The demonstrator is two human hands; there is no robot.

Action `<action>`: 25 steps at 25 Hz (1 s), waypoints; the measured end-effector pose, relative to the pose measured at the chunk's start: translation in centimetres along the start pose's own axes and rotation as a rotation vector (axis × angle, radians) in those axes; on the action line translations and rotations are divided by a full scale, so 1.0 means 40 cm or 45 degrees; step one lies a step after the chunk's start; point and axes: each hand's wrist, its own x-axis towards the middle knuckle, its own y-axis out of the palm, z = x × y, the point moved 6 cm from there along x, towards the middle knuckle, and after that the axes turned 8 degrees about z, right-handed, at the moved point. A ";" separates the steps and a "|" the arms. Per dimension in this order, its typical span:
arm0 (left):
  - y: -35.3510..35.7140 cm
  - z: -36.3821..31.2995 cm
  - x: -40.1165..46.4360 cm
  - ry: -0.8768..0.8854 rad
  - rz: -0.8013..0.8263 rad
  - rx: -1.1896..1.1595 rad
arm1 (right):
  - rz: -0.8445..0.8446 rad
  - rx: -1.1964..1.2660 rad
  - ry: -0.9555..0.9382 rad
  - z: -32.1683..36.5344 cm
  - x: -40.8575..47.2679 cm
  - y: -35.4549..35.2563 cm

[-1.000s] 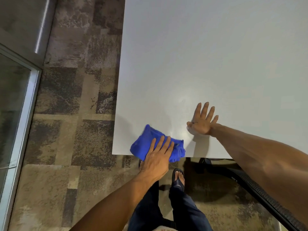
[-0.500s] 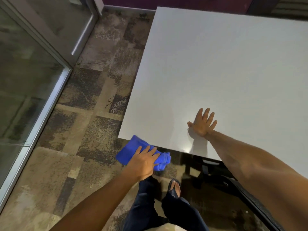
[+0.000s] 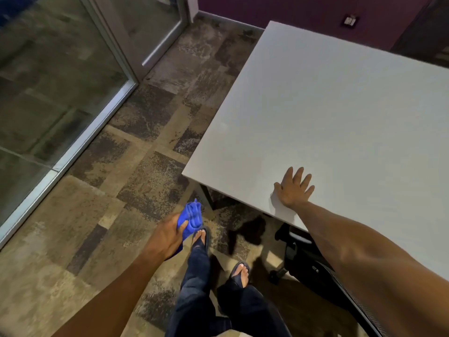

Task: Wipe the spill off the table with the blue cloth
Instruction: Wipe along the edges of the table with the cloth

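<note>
My left hand (image 3: 167, 235) grips the bunched blue cloth (image 3: 192, 216) in the air over the carpet, below and to the left of the table's near corner. The cloth touches nothing on the table. The white table (image 3: 340, 113) fills the right side of the view, and I see no spill on its surface. My right hand (image 3: 294, 188) lies flat with fingers spread on the tabletop near its front edge.
A black office chair (image 3: 301, 259) stands under the table's front edge beside my right arm. My legs and sandalled feet (image 3: 239, 272) are on the patterned carpet (image 3: 102, 215). A glass wall with a metal frame (image 3: 63, 156) runs along the left.
My left hand has drawn the blue cloth off the table's front edge and down away from it, bunching it in the grip. The view has pulled back; my right hand stays flat on the table.
</note>
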 end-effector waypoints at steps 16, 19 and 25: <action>0.126 0.185 -0.143 -0.548 -0.312 -1.248 | -0.321 -0.160 0.063 0.062 -0.081 0.084; 0.152 0.213 -0.134 -0.529 -0.334 -1.331 | -0.194 -0.075 -0.023 0.021 -0.022 0.139; 0.209 0.221 -0.121 -0.410 -0.282 -1.537 | -0.415 -0.138 0.073 0.011 0.010 0.155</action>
